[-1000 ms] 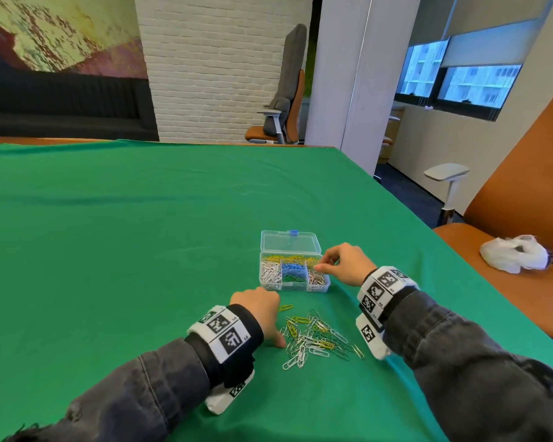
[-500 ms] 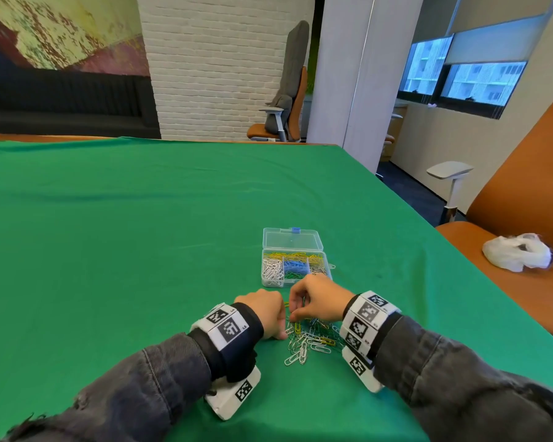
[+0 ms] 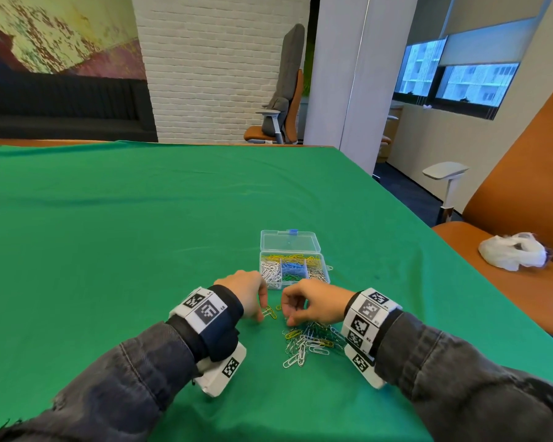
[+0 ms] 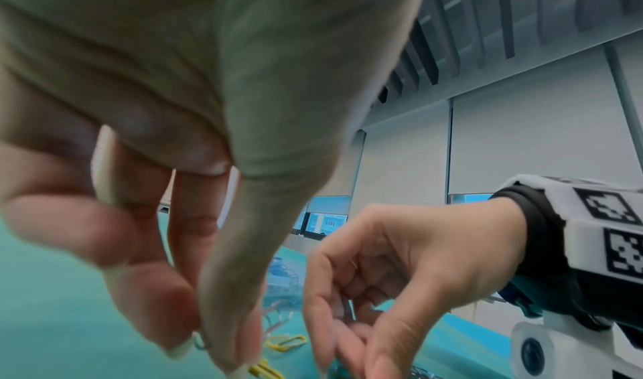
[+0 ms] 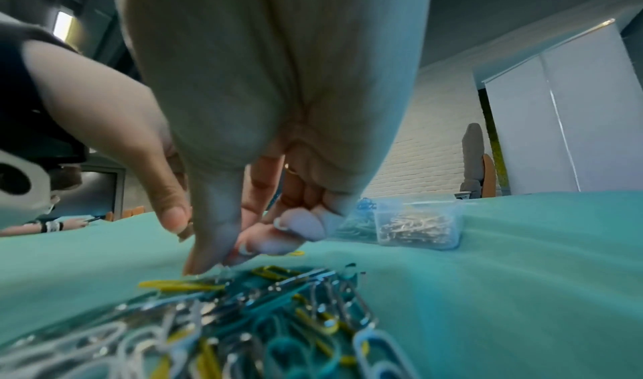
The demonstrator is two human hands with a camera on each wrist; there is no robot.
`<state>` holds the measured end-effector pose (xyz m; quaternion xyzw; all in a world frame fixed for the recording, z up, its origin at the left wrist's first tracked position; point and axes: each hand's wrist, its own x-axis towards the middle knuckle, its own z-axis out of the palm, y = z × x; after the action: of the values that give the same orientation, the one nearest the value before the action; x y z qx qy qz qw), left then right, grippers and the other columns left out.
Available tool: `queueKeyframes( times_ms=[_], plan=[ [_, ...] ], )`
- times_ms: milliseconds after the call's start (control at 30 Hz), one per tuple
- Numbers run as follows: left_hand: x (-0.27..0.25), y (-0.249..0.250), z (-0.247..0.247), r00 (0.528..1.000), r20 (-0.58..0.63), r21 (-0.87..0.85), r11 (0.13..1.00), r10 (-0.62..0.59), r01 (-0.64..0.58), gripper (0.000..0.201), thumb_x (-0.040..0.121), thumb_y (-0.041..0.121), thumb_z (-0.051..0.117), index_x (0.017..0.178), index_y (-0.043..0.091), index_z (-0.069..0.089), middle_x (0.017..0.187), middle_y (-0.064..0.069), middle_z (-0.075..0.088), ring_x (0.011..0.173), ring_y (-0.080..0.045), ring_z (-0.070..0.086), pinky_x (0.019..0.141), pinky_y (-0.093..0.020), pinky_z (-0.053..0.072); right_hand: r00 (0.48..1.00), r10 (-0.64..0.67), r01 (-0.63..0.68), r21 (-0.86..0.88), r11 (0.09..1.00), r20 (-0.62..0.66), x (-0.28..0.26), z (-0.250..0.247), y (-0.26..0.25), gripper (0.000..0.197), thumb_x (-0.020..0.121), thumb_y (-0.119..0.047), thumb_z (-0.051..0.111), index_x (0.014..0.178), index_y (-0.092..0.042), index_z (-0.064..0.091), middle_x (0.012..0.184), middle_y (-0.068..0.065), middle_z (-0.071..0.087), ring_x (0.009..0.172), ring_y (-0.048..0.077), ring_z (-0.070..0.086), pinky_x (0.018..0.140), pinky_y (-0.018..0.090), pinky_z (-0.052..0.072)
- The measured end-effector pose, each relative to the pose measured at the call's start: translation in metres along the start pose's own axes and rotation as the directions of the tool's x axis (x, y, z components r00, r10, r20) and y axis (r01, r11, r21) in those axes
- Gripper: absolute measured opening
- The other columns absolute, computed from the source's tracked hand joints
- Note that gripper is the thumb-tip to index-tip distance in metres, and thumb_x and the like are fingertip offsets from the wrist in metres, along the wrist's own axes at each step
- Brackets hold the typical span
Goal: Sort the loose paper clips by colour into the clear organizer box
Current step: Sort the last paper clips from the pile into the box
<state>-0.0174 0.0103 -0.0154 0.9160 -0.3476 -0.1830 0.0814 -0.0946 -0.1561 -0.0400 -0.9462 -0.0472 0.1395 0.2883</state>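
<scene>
Both hands (image 3: 251, 290) (image 3: 313, 303) at pile (image 3: 310, 342), near box (image 3: 292, 269)

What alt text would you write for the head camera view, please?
Two hands work at a pile of clips on a green cloth: the left hand pinches a yellow clip, the right hand picks at the pile. Behind them stands an open clear box with sorted clips.

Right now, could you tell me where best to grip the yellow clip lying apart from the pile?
Pinch the yellow clip across its long sides, probably straight down from above: it lies flat on the cloth, clear of the pile, so only the wire edges offer purchase.
</scene>
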Motion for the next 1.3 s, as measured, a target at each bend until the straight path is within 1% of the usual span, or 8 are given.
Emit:
queueKeyframes(
  times_ms=[200, 433, 633, 867, 967, 1100, 1200, 1300],
  plan=[
    [0.001, -0.002, -0.003, 1.0, 0.004, -0.062, 0.998, 0.016, -0.016, 0.024, 0.076, 0.017, 0.08, 0.072, 0.026, 0.058, 0.09, 0.001, 0.066, 0.094, -0.021, 0.067, 0.085, -0.036, 0.055, 0.999, -0.011, 0.013, -0.063, 0.998, 0.039, 0.0, 0.005, 0.0, 0.009, 0.081, -0.017, 0.075, 0.088, -0.016, 0.069, 0.081, 0.0, 0.07, 0.071, 0.006, 0.059, 0.07, 0.018, 0.047],
    [0.004, -0.005, -0.003, 1.0, -0.01, -0.1, 0.995, 0.024, -0.025, 0.022, 0.078, 0.014, 0.077, 0.071, 0.025, 0.06, 0.084, 0.002, 0.067, 0.089, -0.02, 0.068, 0.077, -0.032, 0.055, 0.995, -0.031, 0.055, -0.265, 0.963, 0.093, -0.005, 0.008, -0.001, 0.011, 0.091, -0.021, 0.063, 0.097, -0.011, 0.063, 0.095, 0.0, 0.046, 0.081, 0.011, 0.045, 0.074, 0.022, 0.034],
    [0.002, -0.005, -0.003, 0.999, -0.004, -0.117, 0.992, 0.041, -0.041, 0.019, 0.079, 0.012, 0.077, 0.074, 0.023, 0.061, 0.085, 0.001, 0.068, 0.09, -0.019, 0.068, 0.082, -0.033, 0.055, 1.0, -0.015, 0.018, 0.119, 0.993, -0.024, -0.011, -0.004, 0.008, 0.004, 0.092, -0.018, 0.063, 0.089, -0.016, 0.059, 0.085, -0.005, 0.065, 0.079, 0.009, 0.061, 0.079, 0.021, 0.051],
    [0.0, 0.0, -0.009, 0.989, -0.033, -0.211, 0.967, 0.141, -0.145, 0.009, 0.081, 0.01, 0.073, 0.084, 0.017, 0.069, 0.076, 0.001, 0.067, 0.065, -0.008, 0.06, 0.06, -0.017, 0.048, 0.975, 0.201, -0.058, 0.764, 0.643, -0.095, -0.016, -0.003, 0.01, 0.01, 0.092, 0.005, 0.055, 0.098, 0.004, 0.062, 0.081, 0.012, 0.064, 0.065, 0.013, 0.065, 0.066, 0.019, 0.055],
    [-0.001, 0.005, -0.011, 0.975, -0.106, -0.257, 0.942, 0.197, -0.218, 0.008, 0.082, 0.007, 0.071, 0.086, 0.014, 0.071, 0.072, 0.002, 0.065, 0.057, -0.003, 0.055, 0.045, -0.005, 0.037, 0.952, 0.307, -0.119, 0.902, 0.414, -0.015, -0.016, -0.004, 0.006, 0.011, 0.094, 0.003, 0.052, 0.094, 0.005, 0.062, 0.083, 0.015, 0.065, 0.071, 0.018, 0.068, 0.065, 0.019, 0.056],
    [0.001, 0.008, -0.008, 0.958, -0.161, -0.287, 0.917, 0.238, -0.276, 0.013, 0.082, 0.006, 0.072, 0.079, 0.019, 0.071, 0.084, -0.007, 0.073, 0.071, -0.012, 0.063, 0.051, -0.009, 0.043, 0.927, 0.358, -0.181, 0.968, 0.172, 0.11, -0.015, -0.006, -0.003, 0.021, 0.098, -0.011, 0.049, 0.092, 0.005, 0.06, 0.081, 0.017, 0.065, 0.076, 0.026, 0.07, 0.066, 0.024, 0.058],
    [0.003, 0.008, -0.005, 0.954, -0.182, -0.298, 0.911, 0.237, -0.284, 0.014, 0.081, 0.006, 0.073, 0.077, 0.019, 0.072, 0.085, -0.008, 0.073, 0.075, -0.018, 0.066, 0.059, -0.02, 0.053, 0.931, 0.325, -0.205, 0.974, 0.092, 0.166, -0.015, -0.004, -0.007, 0.031, 0.099, -0.023, 0.048, 0.095, 0.006, 0.058, 0.084, 0.02, 0.067, 0.079, 0.029, 0.071, 0.069, 0.025, 0.059],
    [0.005, 0.008, -0.002, 0.954, -0.197, -0.326, 0.902, 0.228, -0.283, 0.012, 0.079, 0.002, 0.073, 0.079, 0.014, 0.073, 0.081, -0.009, 0.072, 0.068, -0.015, 0.065, 0.058, -0.022, 0.056, 0.946, 0.285, -0.199, 0.972, 0.125, 0.157, -0.015, -0.002, -0.012, 0.022, 0.097, -0.014, 0.052, 0.101, 0.006, 0.06, 0.09, 0.018, 0.069, 0.081, 0.024, 0.072, 0.071, 0.021, 0.058]
  ],
)
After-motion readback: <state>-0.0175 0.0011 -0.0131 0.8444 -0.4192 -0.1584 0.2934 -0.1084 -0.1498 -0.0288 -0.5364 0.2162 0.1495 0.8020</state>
